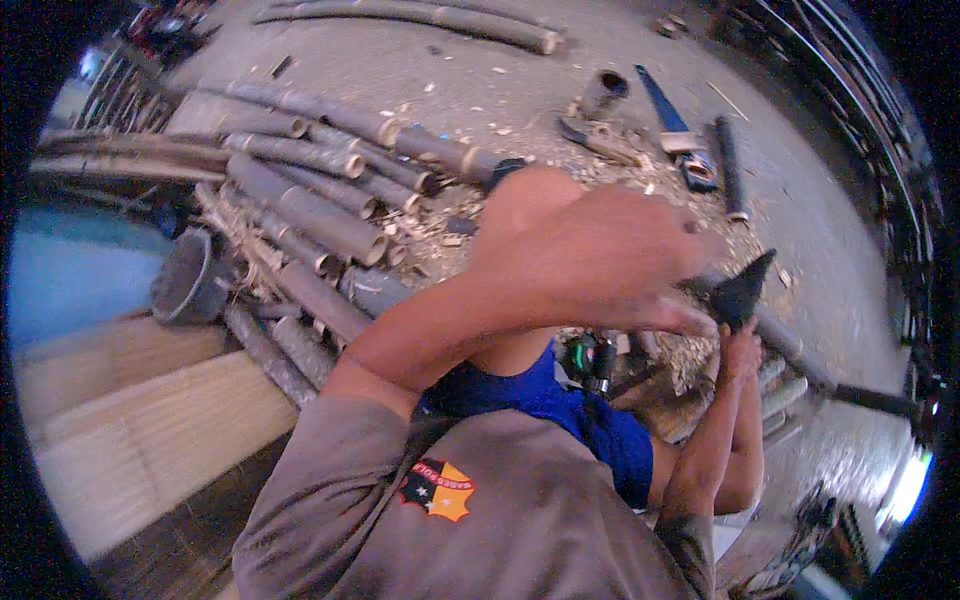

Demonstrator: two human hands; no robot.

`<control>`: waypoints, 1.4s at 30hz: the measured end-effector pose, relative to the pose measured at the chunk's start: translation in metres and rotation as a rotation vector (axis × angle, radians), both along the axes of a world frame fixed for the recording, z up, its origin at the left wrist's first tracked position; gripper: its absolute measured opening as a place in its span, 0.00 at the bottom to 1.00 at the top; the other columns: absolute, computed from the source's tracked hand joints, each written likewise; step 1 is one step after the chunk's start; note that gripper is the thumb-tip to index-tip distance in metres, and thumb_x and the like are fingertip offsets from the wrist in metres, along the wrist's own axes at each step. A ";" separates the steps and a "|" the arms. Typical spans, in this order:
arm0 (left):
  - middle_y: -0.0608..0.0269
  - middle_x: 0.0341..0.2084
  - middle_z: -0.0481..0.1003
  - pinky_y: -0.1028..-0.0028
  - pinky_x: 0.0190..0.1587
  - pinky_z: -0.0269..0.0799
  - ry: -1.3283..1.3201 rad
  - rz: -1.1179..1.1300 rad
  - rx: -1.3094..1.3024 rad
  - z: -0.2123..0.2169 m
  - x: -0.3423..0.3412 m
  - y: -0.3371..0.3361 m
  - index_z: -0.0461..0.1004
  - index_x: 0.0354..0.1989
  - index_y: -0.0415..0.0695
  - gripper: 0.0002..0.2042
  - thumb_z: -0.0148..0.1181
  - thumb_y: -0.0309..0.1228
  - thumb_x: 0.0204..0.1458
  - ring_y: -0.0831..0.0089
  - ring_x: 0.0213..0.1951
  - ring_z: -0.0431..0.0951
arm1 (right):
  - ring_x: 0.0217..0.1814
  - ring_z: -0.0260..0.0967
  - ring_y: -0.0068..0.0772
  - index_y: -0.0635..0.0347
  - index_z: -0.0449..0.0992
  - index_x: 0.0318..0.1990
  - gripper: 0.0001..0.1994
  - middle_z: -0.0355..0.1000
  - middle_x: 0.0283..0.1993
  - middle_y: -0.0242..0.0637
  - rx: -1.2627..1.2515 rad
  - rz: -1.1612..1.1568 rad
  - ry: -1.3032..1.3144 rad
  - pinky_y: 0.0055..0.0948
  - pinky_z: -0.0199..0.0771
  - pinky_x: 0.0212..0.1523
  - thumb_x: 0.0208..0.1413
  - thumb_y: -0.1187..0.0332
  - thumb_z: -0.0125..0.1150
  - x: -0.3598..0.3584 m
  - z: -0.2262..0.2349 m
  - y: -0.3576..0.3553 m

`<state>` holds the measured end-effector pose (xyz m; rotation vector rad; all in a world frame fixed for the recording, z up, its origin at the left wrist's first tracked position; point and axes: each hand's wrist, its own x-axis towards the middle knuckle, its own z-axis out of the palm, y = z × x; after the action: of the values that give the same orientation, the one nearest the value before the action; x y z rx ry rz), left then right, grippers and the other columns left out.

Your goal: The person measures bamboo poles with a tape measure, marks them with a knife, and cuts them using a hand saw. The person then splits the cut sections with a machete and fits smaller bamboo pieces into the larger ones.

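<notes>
My left hand (610, 245) is raised in front of me, smeared by motion. Its thumb and fingers are apart, with nothing visible between them. To its right, my right hand (740, 350) is closed at the lower end of a dark pointed piece (742, 290) whose kind I cannot make out. A long dark bamboo pole (790, 345) runs behind that piece toward the right. Pale wood shavings (690, 360) lie below my left hand. Next to my blue shorts is a black and green tool (590, 358), partly hidden.
Cut bamboo tubes (310, 205) are piled at the left, near a dark bucket (185, 280) and pale boards (160, 440). Ahead lie a blue handsaw (662, 105), a curved blade with a wooden handle (605, 145), an upright bamboo piece (603, 97) and scattered chips. Longer poles (430, 14) lie farther off.
</notes>
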<state>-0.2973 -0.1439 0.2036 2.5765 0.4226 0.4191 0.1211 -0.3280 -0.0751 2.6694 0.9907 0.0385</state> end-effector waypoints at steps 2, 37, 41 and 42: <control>0.47 0.41 0.78 0.52 0.43 0.76 -0.035 -0.018 0.024 -0.002 0.005 -0.002 0.73 0.54 0.47 0.29 0.66 0.54 0.50 0.46 0.43 0.80 | 0.49 0.77 0.56 0.55 0.58 0.71 0.44 0.76 0.47 0.55 -0.001 0.010 -0.004 0.53 0.78 0.48 0.54 0.38 0.61 0.021 -0.006 -0.015; 0.46 0.56 0.74 0.58 0.62 0.67 0.004 0.009 -0.005 0.005 -0.004 -0.003 0.68 0.64 0.37 0.30 0.59 0.45 0.58 0.55 0.57 0.74 | 0.32 0.79 0.34 0.60 0.75 0.59 0.30 0.79 0.37 0.43 0.614 -0.690 0.461 0.35 0.78 0.28 0.57 0.46 0.62 0.041 0.059 -0.369; 0.48 0.57 0.74 0.59 0.62 0.67 0.087 0.028 -0.005 0.010 0.008 -0.005 0.69 0.62 0.36 0.26 0.60 0.41 0.60 0.57 0.58 0.74 | 0.35 0.80 0.38 0.64 0.78 0.55 0.30 0.80 0.35 0.47 0.791 -0.839 0.567 0.38 0.79 0.39 0.57 0.45 0.61 -0.044 -0.016 -0.369; 0.48 0.57 0.74 0.59 0.63 0.67 0.083 0.046 -0.045 0.008 0.010 -0.003 0.69 0.62 0.36 0.26 0.60 0.40 0.60 0.57 0.58 0.74 | 0.36 0.81 0.40 0.65 0.78 0.55 0.30 0.80 0.36 0.48 0.813 -0.807 0.514 0.39 0.79 0.40 0.57 0.45 0.61 -0.064 -0.030 -0.361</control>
<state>-0.2877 -0.1470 0.2113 2.5507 0.5156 0.3151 0.0574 -0.6886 -0.1048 3.7329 -0.1644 -0.5426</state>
